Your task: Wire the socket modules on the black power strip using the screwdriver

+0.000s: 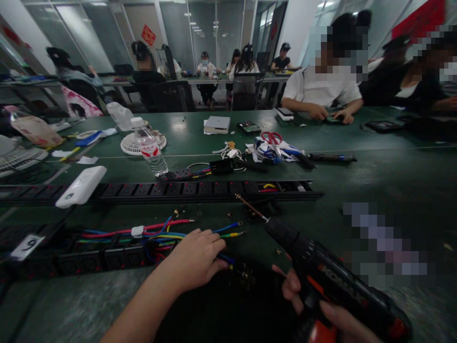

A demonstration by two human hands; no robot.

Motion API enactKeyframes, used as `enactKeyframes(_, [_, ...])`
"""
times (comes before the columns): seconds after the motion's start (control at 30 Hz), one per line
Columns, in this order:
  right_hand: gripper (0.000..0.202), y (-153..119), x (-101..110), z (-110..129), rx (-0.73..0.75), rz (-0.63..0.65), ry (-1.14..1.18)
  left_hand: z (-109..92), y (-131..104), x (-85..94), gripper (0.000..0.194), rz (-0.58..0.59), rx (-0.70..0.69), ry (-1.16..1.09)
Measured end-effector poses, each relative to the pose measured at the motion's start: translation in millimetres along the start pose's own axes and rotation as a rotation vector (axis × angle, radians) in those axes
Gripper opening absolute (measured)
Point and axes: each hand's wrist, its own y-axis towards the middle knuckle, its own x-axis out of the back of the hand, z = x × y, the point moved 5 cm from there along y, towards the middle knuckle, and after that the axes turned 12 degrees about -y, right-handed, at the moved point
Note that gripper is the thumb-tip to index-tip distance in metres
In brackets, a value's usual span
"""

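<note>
Hands, two, mine. Left hand (200,259): closed over the wires (171,234), near centre, presumably to steady them; which strands my fingertips pinch underneath is hidden. Right hand (293,289): wrapped round the handle of the drill, near right.

Drill (332,276), one, black and orange, pointing far and left. Its bit (254,208) is raised, with one small brass piece (238,196) at the tip, apparently held up so that piece stays seated.

Wires, several, full count hidden by my hand; three loose ends show plainly: one red, one blue, one yellow-green. One white tie (137,231) goes round them, likely to keep them together.

Long socket strips, two: a near strip (123,257), left of my left hand, and a far strip (157,189) running across the worktop (360,183), sockets upward.

White box (81,186), one, lying across the far strip. Number tag (27,246), one, on the near strip, perhaps as a label. Water bottle (150,147), one, upright behind the far strip. Red-handled scissors (272,138), one pair, far right of centre.
</note>
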Motion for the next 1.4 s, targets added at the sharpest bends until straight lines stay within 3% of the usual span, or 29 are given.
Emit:
enactKeyframes(0.23, [0.028, 1.5, -0.1, -8.0, 0.003, 0.092, 0.08, 20.1, -5.5, 4.0, 0.013, 0.102, 0.043, -0.076])
enactKeyframes(0.37, [0.029, -0.4, -0.3, -9.2, -0.032, 0.083, 0.077, 23.2, -0.9, 0.9, 0.014, 0.132, 0.081, -0.071])
enactKeyframes(0.7, [0.028, 2.8, 0.8, -9.7, -0.024, 0.064, 0.015, 19.0, -1.6, -2.7, 0.01, 0.022, 0.107, -0.021])
enactKeyframes(1.07, [0.028, 14.6, -14.4, 15.5, 0.091, -0.001, -0.046, 15.1, 4.1, -10.3, 0.011, -0.056, 0.084, 0.118])
enactKeyframes(1.4, [0.031, 17.4, -9.7, 11.8, 0.021, -0.109, -0.06, 3.0, 1.7, -7.9, 0.012, -0.071, 0.026, 0.042])
